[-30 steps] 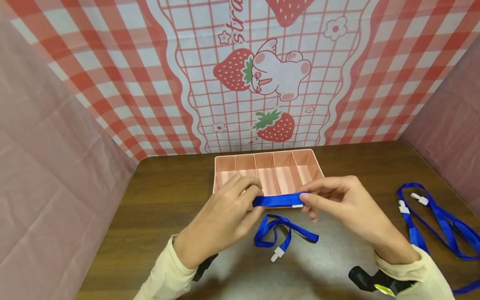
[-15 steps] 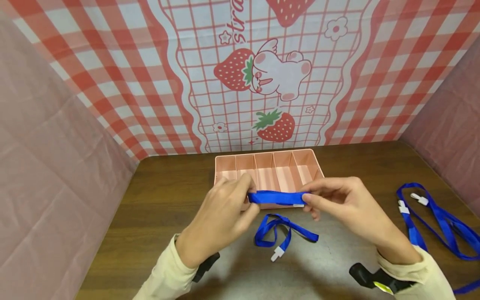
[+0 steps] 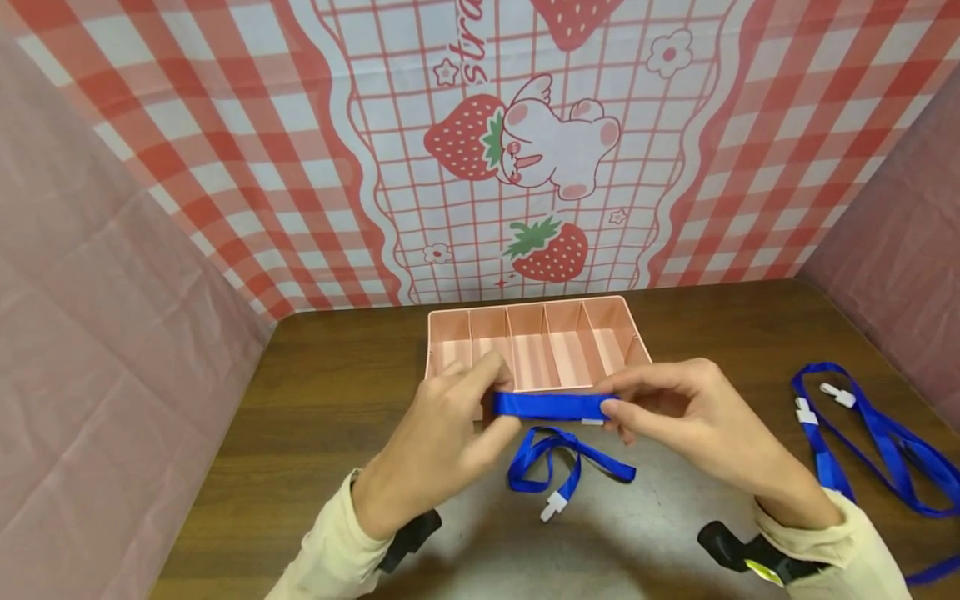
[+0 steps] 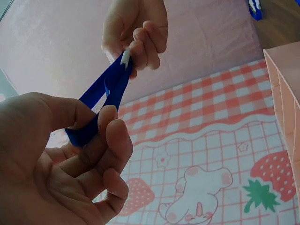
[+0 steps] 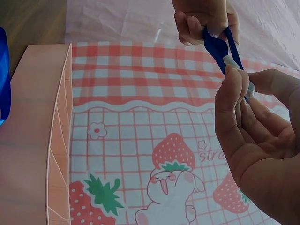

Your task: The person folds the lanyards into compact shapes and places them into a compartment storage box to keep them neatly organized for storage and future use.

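A blue lanyard (image 3: 551,406), folded into a short flat band, stretches between both hands in front of the pink tray. My left hand (image 3: 442,433) holds its left end, where the strap loops around the fingers in the left wrist view. Thumb and fingers of my right hand (image 3: 675,408) pinch the other end, and a white clip (image 5: 230,62) shows at those fingertips in the right wrist view. Just below the hands, a second blue lanyard (image 3: 573,467) lies loosely folded on the table, its white clip toward me.
The pink tray (image 3: 528,389), divided into several compartments, stands against the strawberry-print cloth (image 3: 525,242). More blue lanyards (image 3: 892,450) with white clips lie at the right of the wooden table (image 3: 300,433). Pink cloth (image 3: 112,333) hangs at both sides.
The left fingers have shifted slightly left along the folded lanyard, and its left end is now a rounded loop. The right hand keeps its pinch; the table lanyards have not moved.
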{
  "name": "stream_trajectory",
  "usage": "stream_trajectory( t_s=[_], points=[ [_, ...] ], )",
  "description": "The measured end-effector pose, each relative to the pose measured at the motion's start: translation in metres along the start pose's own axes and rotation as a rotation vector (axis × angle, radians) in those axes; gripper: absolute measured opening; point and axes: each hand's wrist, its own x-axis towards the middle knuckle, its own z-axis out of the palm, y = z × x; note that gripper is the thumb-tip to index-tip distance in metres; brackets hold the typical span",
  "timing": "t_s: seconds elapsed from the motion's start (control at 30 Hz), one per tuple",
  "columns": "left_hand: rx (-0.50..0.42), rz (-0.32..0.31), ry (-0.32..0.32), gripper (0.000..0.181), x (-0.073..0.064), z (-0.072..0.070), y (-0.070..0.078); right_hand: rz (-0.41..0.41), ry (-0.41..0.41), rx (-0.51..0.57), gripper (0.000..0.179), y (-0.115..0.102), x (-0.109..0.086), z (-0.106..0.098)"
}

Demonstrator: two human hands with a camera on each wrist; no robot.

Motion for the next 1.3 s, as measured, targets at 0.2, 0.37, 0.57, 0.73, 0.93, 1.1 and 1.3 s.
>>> stream_trajectory(
  t_s=[0.2,0.37,0.57,0.73,0.93,1.1,1.3],
  points=[
    [-0.022,0.027,-0.095,0.02,0.0,-0.01,-0.005,-0.021,0.038,-0.008,0.029,0.0,-0.001,-0.002],
    [-0.151,0.033,-0.141,0.024,-0.001,-0.013,-0.007,-0.025,0.018,0.012,0.029,0.001,-0.001,-0.003],
    [-0.311,0.065,-0.147,0.024,0.001,-0.008,-0.011,-0.021,-0.001,0.011,0.03,-0.001,-0.002,-0.003],
    [-0.402,0.051,-0.182,0.012,0.002,-0.008,-0.013,0.012,-0.013,-0.005,0.03,-0.002,-0.002,-0.003],
    [-0.53,0.076,-0.27,0.01,0.002,-0.014,-0.015,-0.013,-0.041,0.036,0.031,0.0,-0.002,-0.003],
    [-0.696,0.131,-0.374,0.011,0.002,-0.019,-0.017,-0.049,-0.106,0.115,0.031,0.001,-0.002,-0.001],
    [-0.787,0.211,-0.472,0.021,0.002,-0.026,-0.018,-0.044,-0.138,0.123,0.032,0.0,-0.002,0.0]
  ],
)
